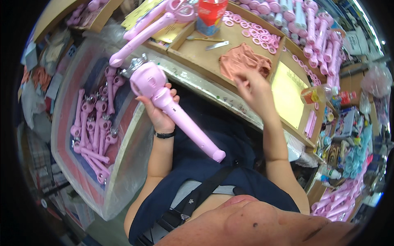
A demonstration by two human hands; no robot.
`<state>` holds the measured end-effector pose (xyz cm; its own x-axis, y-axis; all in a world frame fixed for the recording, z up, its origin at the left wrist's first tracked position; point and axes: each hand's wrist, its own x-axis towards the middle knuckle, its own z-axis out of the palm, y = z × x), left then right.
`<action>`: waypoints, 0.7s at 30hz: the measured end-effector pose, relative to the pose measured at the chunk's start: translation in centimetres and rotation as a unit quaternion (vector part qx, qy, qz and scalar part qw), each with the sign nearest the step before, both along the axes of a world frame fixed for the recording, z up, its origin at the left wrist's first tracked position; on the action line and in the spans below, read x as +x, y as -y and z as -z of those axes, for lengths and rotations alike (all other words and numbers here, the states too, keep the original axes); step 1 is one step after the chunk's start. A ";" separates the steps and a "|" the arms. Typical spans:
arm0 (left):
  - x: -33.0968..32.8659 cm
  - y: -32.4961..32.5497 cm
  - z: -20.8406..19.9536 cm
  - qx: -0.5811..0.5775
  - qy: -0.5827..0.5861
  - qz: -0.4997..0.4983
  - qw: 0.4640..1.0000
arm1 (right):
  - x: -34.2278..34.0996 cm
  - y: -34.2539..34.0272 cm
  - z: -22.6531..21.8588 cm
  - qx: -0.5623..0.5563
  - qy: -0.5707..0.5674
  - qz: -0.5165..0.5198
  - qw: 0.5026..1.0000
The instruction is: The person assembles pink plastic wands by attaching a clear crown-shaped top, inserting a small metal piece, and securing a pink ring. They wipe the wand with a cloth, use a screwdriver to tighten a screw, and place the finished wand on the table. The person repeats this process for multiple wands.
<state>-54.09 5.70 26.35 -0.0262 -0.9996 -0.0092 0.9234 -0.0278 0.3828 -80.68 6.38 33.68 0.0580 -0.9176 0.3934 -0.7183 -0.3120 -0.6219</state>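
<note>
A pink plastic toy wand [184,119] with a hollow rounded head and a silver crown lies slanted across my lap area. My left hand [161,111] is closed around it just below the head, thumb on the near side. Over the work table, my right hand [253,91] has its fingers curled together at the near edge of a crumpled orange-brown cloth [245,61]. Whether a small thing is pinched in those fingers is hidden.
More pink wands [141,39] lie at the table's left end. A lined bin [61,164] at left holds several wands. In the tray stand a red-labelled bottle [210,16], pink rings [262,37], a blade [217,45] and yellow paper [287,96]. A second bottle [314,94] lies at right.
</note>
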 end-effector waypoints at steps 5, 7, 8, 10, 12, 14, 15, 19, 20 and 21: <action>0.5 0.0 -0.2 -0.006 -0.018 -0.007 1.000 | -6.0 7.5 0.9 -0.005 -0.306 0.085 0.948; 0.6 -0.1 -0.3 -0.011 -0.020 -0.004 1.000 | -7.7 9.7 1.7 0.070 -0.373 0.097 0.920; 0.6 -0.2 -0.3 -0.009 -0.024 -0.006 1.000 | -8.4 10.6 2.0 0.159 -0.351 0.085 0.919; 0.8 -0.2 -0.4 -0.011 0.035 -0.006 0.999 | -9.0 12.1 2.8 0.185 -0.270 0.108 0.939; 1.0 -0.1 -0.6 -0.017 0.064 0.009 0.998 | -9.1 13.3 3.2 0.092 -0.054 0.140 0.984; 1.8 0.6 -1.2 0.002 0.111 0.014 0.994 | -9.1 13.7 3.1 0.049 0.175 0.106 0.978; 2.3 1.0 -1.6 0.001 0.146 0.018 0.989 | -9.0 13.6 3.1 0.072 0.211 0.090 0.971; 4.1 1.9 -2.5 -0.034 0.283 0.012 0.958 | -9.1 11.0 2.8 0.170 -0.055 0.051 0.983; 4.0 1.8 -2.3 -0.033 0.277 0.031 0.960 | -8.8 9.8 3.0 0.227 -0.094 0.034 0.969; 3.8 1.5 -2.1 -0.033 0.276 0.048 0.959 | -8.3 8.7 3.3 0.234 -0.120 0.006 0.965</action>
<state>-50.26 4.24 28.50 -0.1285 -0.9916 0.0153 0.5741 -0.0618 0.8164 -89.02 -2.32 30.43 0.0838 -0.9926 -0.0877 -0.8607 -0.0277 -0.5083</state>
